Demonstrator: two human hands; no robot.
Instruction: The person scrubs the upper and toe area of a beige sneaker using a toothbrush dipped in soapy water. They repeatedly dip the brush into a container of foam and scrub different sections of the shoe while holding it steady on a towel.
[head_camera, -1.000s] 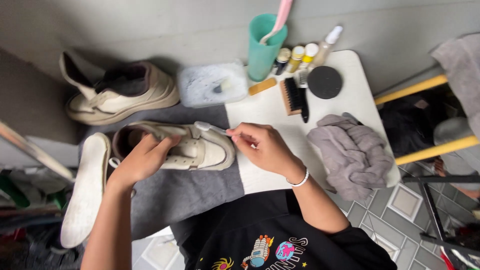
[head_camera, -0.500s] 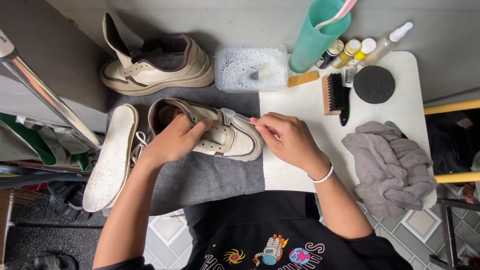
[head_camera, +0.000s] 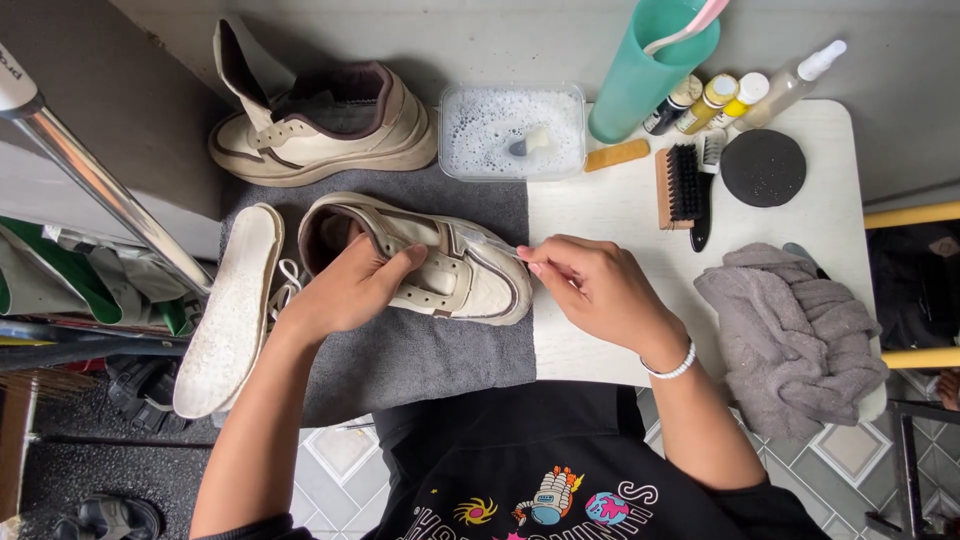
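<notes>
A cream sneaker lies on its side on a grey towel in front of me. My left hand presses down on its middle, fingers spread over the lace area. My right hand pinches a strip of clear tape at the shoe's toe end. The second cream sneaker stands behind on the towel, tongue pulled up. A white insole lies to the left of the held shoe, with loose laces beside it.
On the white table: a clear tub of soapy water, a teal cup with a toothbrush, small bottles, a spray bottle, brushes, a black round lid, a crumpled grey cloth. A metal pole slants at left.
The camera view shifted, so everything sits further right and lower in frame. My hands stay on the sneaker; the right hand has moved slightly along the toe end.
</notes>
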